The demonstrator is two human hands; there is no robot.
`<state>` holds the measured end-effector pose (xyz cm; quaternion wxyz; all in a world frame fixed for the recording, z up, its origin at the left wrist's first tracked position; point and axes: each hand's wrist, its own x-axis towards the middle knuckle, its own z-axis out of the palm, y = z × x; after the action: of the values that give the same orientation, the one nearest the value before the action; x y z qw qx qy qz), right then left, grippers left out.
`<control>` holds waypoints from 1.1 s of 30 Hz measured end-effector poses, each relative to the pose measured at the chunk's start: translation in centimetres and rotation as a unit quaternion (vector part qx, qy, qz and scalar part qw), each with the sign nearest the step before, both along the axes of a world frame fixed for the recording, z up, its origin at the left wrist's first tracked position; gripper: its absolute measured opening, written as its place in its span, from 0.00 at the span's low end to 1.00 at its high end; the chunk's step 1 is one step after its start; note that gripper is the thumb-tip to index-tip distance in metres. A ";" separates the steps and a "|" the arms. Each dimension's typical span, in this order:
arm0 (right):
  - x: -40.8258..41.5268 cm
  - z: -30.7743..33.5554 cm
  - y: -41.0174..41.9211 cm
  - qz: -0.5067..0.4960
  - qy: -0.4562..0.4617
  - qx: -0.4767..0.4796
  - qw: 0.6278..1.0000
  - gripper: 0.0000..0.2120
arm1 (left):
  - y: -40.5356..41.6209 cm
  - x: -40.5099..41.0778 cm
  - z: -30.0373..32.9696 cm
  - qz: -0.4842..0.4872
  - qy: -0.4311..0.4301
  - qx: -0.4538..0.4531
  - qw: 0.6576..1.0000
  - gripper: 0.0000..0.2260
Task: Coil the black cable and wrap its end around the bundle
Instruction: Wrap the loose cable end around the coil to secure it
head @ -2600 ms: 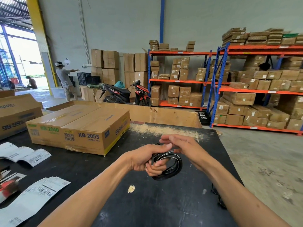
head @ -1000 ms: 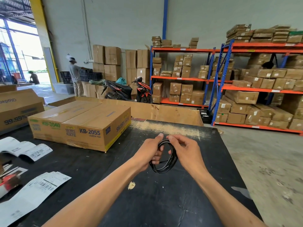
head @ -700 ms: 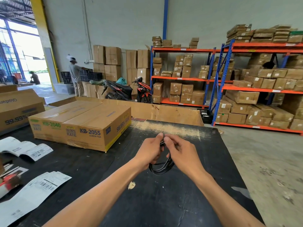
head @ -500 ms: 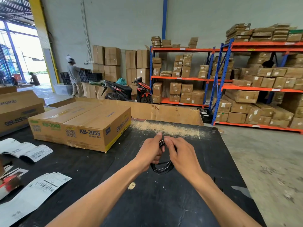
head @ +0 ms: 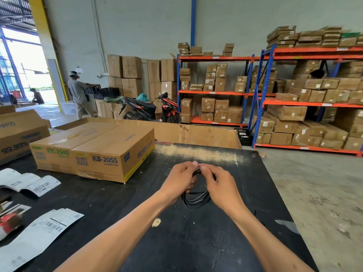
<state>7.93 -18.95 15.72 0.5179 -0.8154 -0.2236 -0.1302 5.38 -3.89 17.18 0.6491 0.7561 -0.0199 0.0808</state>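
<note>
The black cable (head: pixel 195 201) is a small coil of several loops, held just above the black table (head: pixel 196 242). My left hand (head: pixel 179 180) grips the coil's left side, thumb and fingers closed on it. My right hand (head: pixel 219 186) pinches the coil's top next to the left fingertips, and its palm hides the right side. The lower arc of the loops hangs free between both wrists. The cable's end is hidden among my fingers.
A flat cardboard box marked KB-2055 (head: pixel 98 152) lies to the left on the table. Paper labels (head: pixel 37 232) sit at the near left. The table's right edge (head: pixel 279 203) drops to concrete floor. A person (head: pixel 78 93) stands far back by boxes and a motorbike (head: pixel 151 108).
Both hands have drawn together at the top of the coil. The loops, wide and round a second ago, now hang squeezed narrower below my fingers.
</note>
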 end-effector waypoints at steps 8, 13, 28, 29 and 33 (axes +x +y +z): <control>0.4 -0.5 0.7 0.003 0.059 0.088 0.994 0.11 | -0.9 0.0 -0.5 0.078 -0.027 -0.011 0.997 0.21; 0.7 -0.5 0.4 -0.060 0.025 0.064 0.996 0.11 | -1.2 -0.2 -0.3 0.015 0.021 -0.069 0.997 0.14; 2.1 -1.8 -0.9 -0.057 0.145 0.163 0.974 0.06 | -0.6 1.6 0.0 0.007 0.077 0.022 0.997 0.08; 2.2 -2.1 -1.0 -0.053 0.149 0.166 0.973 0.06 | -0.6 1.7 0.1 0.001 0.094 0.015 0.995 0.07; 2.7 -3.0 -1.2 -0.044 0.145 0.172 0.973 0.08 | -1.1 2.0 -0.1 0.030 0.096 -0.008 0.995 0.05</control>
<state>10.63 -20.11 12.74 0.6711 -0.7333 -0.0845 -0.0697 7.41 -5.03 17.06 0.6515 0.7553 0.0659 0.0272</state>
